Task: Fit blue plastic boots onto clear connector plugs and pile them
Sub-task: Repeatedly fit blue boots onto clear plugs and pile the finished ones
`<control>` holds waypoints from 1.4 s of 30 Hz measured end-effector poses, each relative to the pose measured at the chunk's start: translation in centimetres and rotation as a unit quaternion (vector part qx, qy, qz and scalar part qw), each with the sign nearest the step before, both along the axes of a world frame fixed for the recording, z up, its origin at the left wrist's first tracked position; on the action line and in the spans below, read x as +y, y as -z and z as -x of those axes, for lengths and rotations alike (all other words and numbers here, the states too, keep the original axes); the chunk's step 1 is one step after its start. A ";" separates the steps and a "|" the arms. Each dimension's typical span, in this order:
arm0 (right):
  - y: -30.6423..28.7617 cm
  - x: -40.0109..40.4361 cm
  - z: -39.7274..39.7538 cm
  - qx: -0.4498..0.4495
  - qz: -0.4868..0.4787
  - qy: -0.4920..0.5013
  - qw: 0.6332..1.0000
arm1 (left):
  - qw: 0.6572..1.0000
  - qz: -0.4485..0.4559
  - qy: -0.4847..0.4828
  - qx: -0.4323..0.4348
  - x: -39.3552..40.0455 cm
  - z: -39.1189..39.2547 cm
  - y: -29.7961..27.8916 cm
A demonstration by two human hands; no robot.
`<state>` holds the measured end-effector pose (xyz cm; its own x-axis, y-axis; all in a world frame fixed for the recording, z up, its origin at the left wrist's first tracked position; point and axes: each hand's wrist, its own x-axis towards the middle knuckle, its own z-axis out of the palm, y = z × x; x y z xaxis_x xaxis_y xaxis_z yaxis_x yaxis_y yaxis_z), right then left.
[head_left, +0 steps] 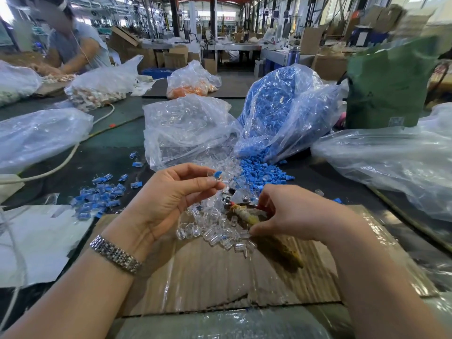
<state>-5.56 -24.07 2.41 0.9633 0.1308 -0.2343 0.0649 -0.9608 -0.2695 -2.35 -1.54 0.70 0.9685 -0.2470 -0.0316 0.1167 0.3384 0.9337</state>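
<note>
A: Nearest to us lies a flattened cardboard sheet point(220, 272), ribbed and glossy with tape. Our left hand point(168, 194), a metal link watch point(115, 254) at its wrist, pinches a clear connector plug point(212, 176) with a blue boot point(217, 174) at its tip, raised above the loose clear plugs point(215, 231).

B: And our right hand point(291, 216)?

A: Its fingers curl down onto a worn tool point(247, 212) with a yellowish wrapped handle and metal rivets, lying at the edge of those plugs. What the fingertips pinch, we cannot tell.

B: Where are the finished pieces?

A: Piled to the left on the dark desk point(110, 138), a small heap of fitted plugs point(97, 194), blue and clear.

B: Further off?

A: Loose blue boots point(256, 170) spill from a crinkled clear bag of boots point(281, 111); beside it sits a bag of clear plugs point(183, 128). We read no writing anywhere.
</note>
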 end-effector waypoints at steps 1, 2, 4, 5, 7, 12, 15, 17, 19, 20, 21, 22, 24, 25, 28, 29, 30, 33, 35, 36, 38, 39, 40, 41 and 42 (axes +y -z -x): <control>0.1 0.3 0.0 -0.006 0.010 -0.003 1.000 | 1.000 0.002 -0.003 0.000 0.1 0.0 0.0; 0.1 0.6 0.0 -0.018 0.022 -0.007 1.000 | 1.000 0.005 -0.006 0.000 0.1 -0.1 0.1; -0.1 0.8 0.0 -0.042 0.024 -0.009 0.999 | 1.000 0.011 -0.015 -0.003 0.2 -0.2 0.1; -0.2 0.8 -0.1 -0.046 0.002 -0.003 0.999 | 1.000 0.017 -0.020 -0.004 0.3 -0.2 0.1; -0.4 0.5 -0.2 -0.049 -0.071 0.018 0.996 | 0.999 0.031 -0.032 -0.004 0.5 -0.3 -0.1; -0.7 0.1 -0.2 -0.025 -0.233 -0.028 0.972 | 0.998 0.038 -0.050 -0.013 0.2 0.0 -0.4; -0.5 0.5 -0.2 0.010 -0.295 -0.031 0.955 | 0.998 0.009 -0.048 -0.029 -0.2 0.2 -0.5; -0.5 0.7 -0.2 0.030 -0.323 -0.028 0.946 | 0.998 0.003 -0.047 -0.038 -0.4 0.3 -0.5; -0.5 0.9 0.0 0.038 -0.332 -0.035 0.942 | 0.998 -0.003 -0.049 -0.049 -0.4 0.3 -0.5; -0.6 0.9 0.1 0.038 -0.334 -0.039 0.941 | 0.997 -0.007 -0.050 -0.055 -0.4 0.2 -0.4; -0.6 0.9 0.2 0.038 -0.335 -0.041 0.941 | 0.997 -0.010 -0.051 -0.063 -0.4 0.2 -0.4; -0.7 1.0 0.3 0.037 -0.334 -0.044 0.941 | 0.996 -0.015 -0.053 -0.072 -0.4 0.2 -0.3; -0.8 1.1 0.4 0.040 -0.327 -0.048 0.943 | 0.993 -0.033 -0.061 -0.091 -0.5 0.2 -0.2; -0.8 1.2 0.4 0.041 -0.322 -0.049 0.944 | 0.992 -0.043 -0.066 -0.101 -0.6 0.2 -0.1; -0.8 1.4 0.4 0.039 -0.318 -0.052 0.946 | 0.986 -0.071 -0.076 -0.129 -0.6 0.2 0.0; -0.8 1.4 0.4 0.039 -0.318 -0.053 0.946 | 0.985 -0.075 -0.078 -0.136 -0.6 0.2 0.0; -0.7 1.4 0.4 0.039 -0.318 -0.055 0.946 | 0.983 -0.079 -0.080 -0.143 -0.7 0.2 0.1; -0.6 1.5 0.2 0.032 -0.320 -0.057 0.945 | 0.977 -0.101 -0.087 -0.167 -0.9 0.4 0.0; -0.4 1.7 0.2 0.027 -0.327 -0.051 0.943 | 0.973 -0.118 -0.093 -0.176 -1.0 0.5 0.0; -0.3 1.8 0.2 0.026 -0.328 -0.047 0.943 | 0.971 -0.127 -0.097 -0.178 -1.0 0.5 0.0; -0.2 2.0 0.2 0.026 -0.325 -0.045 0.944 | 0.967 -0.145 -0.101 -0.183 -1.0 0.5 0.0; -0.1 2.0 0.2 0.027 -0.322 -0.047 0.945 | 0.966 -0.151 -0.102 -0.185 -1.0 0.6 0.0; -0.1 2.0 0.2 0.029 -0.319 -0.049 0.946 | 0.965 -0.157 -0.100 -0.186 -1.1 0.6 0.0; -0.1 1.9 0.2 0.032 -0.319 -0.050 0.946 | 0.964 -0.161 -0.099 -0.186 -1.1 0.7 0.0; -0.2 1.8 0.2 0.036 -0.320 -0.053 0.945 | 0.964 -0.164 -0.098 -0.186 -1.0 0.7 0.0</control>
